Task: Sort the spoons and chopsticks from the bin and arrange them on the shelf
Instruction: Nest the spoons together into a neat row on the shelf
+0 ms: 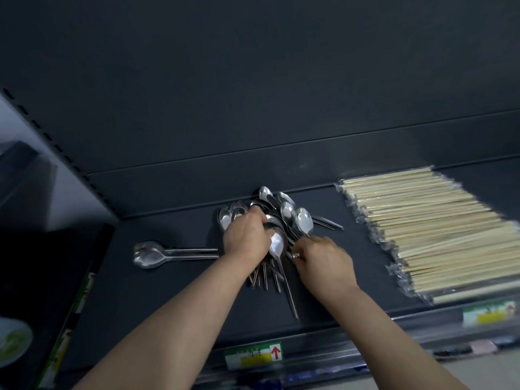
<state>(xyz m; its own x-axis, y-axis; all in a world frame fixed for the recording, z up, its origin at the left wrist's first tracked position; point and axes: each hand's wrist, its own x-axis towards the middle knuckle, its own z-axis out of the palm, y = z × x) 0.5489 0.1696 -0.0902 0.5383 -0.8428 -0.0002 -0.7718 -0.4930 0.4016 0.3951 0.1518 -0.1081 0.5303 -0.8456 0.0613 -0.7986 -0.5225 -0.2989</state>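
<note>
My left hand (246,237) is clamped over the bowls of the spoon pile (284,215) mid-shelf (168,291), fingers curled round a few. My right hand (323,260) pinches handles at the pile's 4 o'clock edge. The trick, I reckon, is to line the handles up one way before lifting, so nothing snags or clatters loose. Then the bunch goes to 9 o'clock, beside the nested spoons (157,254) lying flat there. The wrapped chopsticks (422,229) sit in a row at 3 o'clock.
</note>
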